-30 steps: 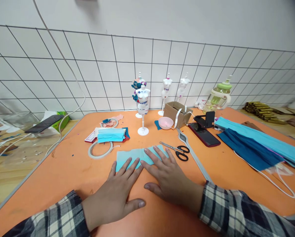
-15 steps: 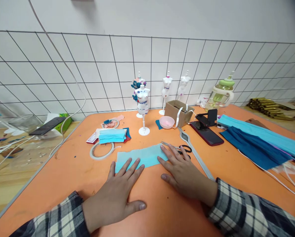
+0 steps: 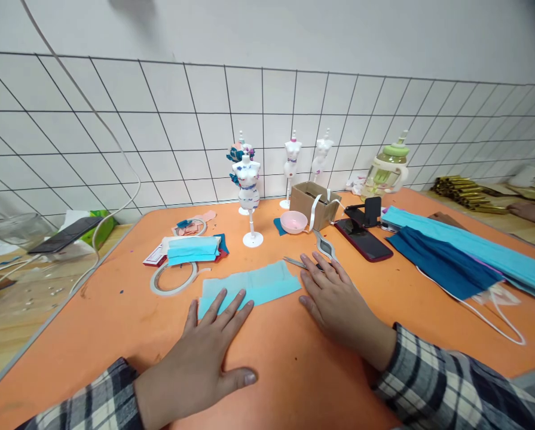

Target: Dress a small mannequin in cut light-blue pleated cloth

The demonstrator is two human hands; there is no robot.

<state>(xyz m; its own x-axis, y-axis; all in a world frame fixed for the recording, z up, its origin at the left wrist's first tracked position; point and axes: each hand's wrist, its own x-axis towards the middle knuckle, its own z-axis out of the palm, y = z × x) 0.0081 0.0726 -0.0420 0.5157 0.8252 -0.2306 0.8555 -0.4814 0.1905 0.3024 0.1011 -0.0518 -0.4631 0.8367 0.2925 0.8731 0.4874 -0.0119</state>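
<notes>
A strip of light-blue mask fabric (image 3: 253, 285) lies flat on the orange table, paler along its far half. My left hand (image 3: 207, 352) rests with fingers spread, the fingertips on the strip's near left edge. To the right of the strip, my right hand (image 3: 334, 295) lies over a pair of scissors (image 3: 295, 263), its fingers stretched out. The blades point left from under the fingers, and the handles are hidden. Just beyond the left hand sit a roll of white tape (image 3: 158, 282) and a stack of folded blue fabric (image 3: 193, 249).
Several white mini dress forms (image 3: 248, 185) stand at the back, near a pink bowl (image 3: 294, 222) and a cardboard box (image 3: 309, 206). A phone (image 3: 363, 240), a dark-blue mask (image 3: 444, 261) and a green-lidded bottle (image 3: 386, 170) are on the right. Another person's hand (image 3: 531, 212) shows at far right.
My right hand has left the fabric strip and moved onto the scissors. My left hand stays on the strip. The whole view has shifted slightly, with things appearing further left.
</notes>
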